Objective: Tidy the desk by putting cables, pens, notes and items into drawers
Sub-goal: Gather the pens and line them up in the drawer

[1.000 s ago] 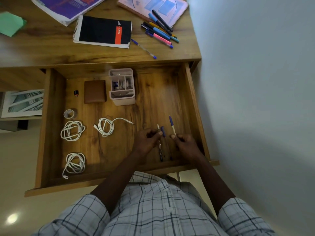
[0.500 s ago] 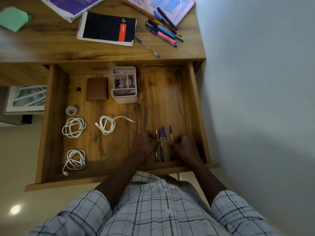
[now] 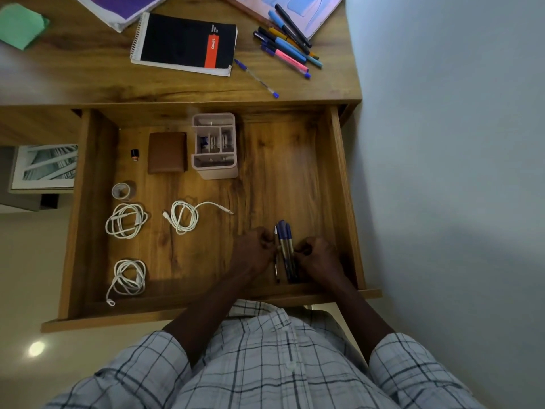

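Both hands sit with fingers curled; the left hand (image 3: 253, 252) and the right hand (image 3: 319, 258) flank a small bundle of blue-capped ballpoint pens (image 3: 283, 249) and touch it from either side; whether any finger actually pinches a pen I cannot tell. The bundle lies on the floor of the open wooden drawer (image 3: 342, 187), near its front right corner, caps pointing away from the person. The likely trouble is rolling; round barrels on smooth board may scatter once the hands let go, or when the drawer is pushed shut. Further out in the drawer lie three coiled white cables (image 3: 126, 220) and a white plastic organiser (image 3: 215, 146). On the wooden desk top (image 3: 88, 84) a cluster of coloured pens (image 3: 290, 47) and a black spiral notebook (image 3: 185, 42) wait; a pale wall (image 3: 442, 143) stands to the right.
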